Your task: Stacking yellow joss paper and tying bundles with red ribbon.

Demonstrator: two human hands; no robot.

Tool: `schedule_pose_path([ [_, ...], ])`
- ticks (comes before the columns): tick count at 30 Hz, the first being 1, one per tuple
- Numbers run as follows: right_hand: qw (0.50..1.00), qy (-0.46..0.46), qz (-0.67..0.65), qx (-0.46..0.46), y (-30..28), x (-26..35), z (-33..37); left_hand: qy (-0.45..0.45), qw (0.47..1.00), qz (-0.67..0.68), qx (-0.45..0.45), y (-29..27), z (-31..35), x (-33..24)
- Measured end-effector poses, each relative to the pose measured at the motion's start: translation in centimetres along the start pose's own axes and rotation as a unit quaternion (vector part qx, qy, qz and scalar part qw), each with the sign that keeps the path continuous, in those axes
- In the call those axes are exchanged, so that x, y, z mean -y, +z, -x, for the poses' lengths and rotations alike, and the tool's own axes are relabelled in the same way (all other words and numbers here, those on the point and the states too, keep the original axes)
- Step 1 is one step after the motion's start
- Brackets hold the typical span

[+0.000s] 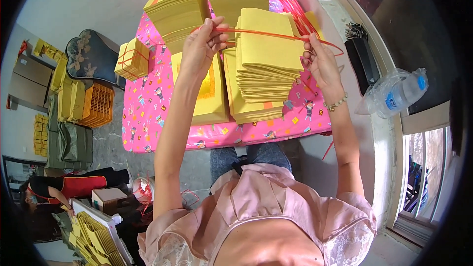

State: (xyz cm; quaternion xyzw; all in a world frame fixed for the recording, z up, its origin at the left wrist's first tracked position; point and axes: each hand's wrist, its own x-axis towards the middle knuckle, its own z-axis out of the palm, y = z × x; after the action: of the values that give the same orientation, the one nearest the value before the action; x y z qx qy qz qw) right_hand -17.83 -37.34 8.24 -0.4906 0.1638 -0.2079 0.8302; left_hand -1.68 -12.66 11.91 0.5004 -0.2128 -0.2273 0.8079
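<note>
A red plastic strap [261, 32] is stretched between my two hands, across the top of a stack of folded yellow paper [268, 44]. My left hand [207, 44] pinches one end at the stack's left side. At its right edge my right hand [319, 59] grips the strap, and a loop of it sticks out past my fingers. The folded stack rests on top of flat yellow paper piles [256, 111]. Another flat pile with an orange square [199, 111] lies just left of it, partly hidden by my left forearm.
Taller yellow paper piles [180, 7] stand at the back of the pink patterned table [148, 130]. A tied yellow bundle [133, 59] sits at its left. More red straps [288, 0] lie at the back right. A bagged plastic bottle [399, 93] is on the windowsill. Another person [74, 187] works at lower left.
</note>
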Motion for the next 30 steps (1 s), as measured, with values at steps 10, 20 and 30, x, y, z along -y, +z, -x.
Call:
schedule_pose_path([
  [10, 0.985, 0.154, -0.061, -0.047, -3.0, -7.3, -0.5, -0.215, 0.963, 0.068, -0.146, -2.7, 0.6, 5.9],
  [20, 0.979, 0.192, 0.029, -0.056, -3.8, -10.6, -1.3, -0.29, 0.898, -0.326, -0.058, -3.6, -0.3, 8.2],
  [30, 0.982, 0.174, 0.059, -0.047, -2.9, -10.7, -0.3, -0.29, 0.89, -0.348, 0.06, -3.4, -1.6, 8.6],
])
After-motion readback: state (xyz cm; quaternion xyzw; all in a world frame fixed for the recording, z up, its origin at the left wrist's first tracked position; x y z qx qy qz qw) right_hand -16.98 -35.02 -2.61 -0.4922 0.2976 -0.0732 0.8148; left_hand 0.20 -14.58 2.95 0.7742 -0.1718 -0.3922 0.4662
